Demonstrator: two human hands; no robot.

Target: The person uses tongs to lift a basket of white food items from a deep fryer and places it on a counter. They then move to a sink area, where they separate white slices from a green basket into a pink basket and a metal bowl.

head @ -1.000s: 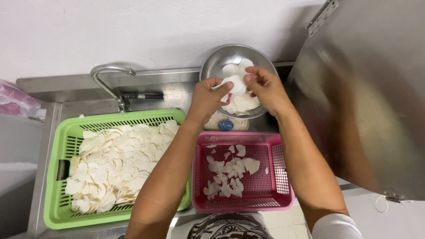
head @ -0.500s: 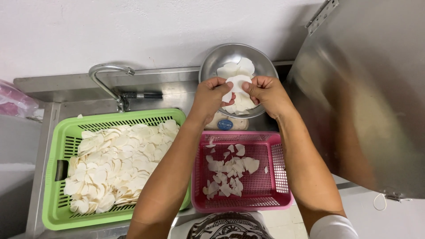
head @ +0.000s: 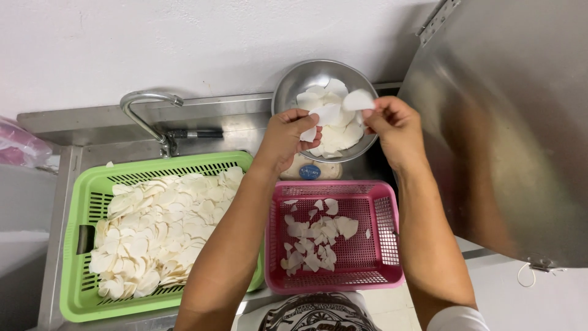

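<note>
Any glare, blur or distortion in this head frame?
Head view: sharp and evenly lit; soft glare on the round steel bowl and the large tilted steel lid; left hand and right hand unblurred; forearms stretched by wide-angle perspective.

Your way right is blocked by the big tilted steel lid point(head: 514, 129); the curved steel faucet point(head: 147, 116) blocks upper left; there's open room above the pink plastic basket point(head: 386, 245) at centre.
</note>
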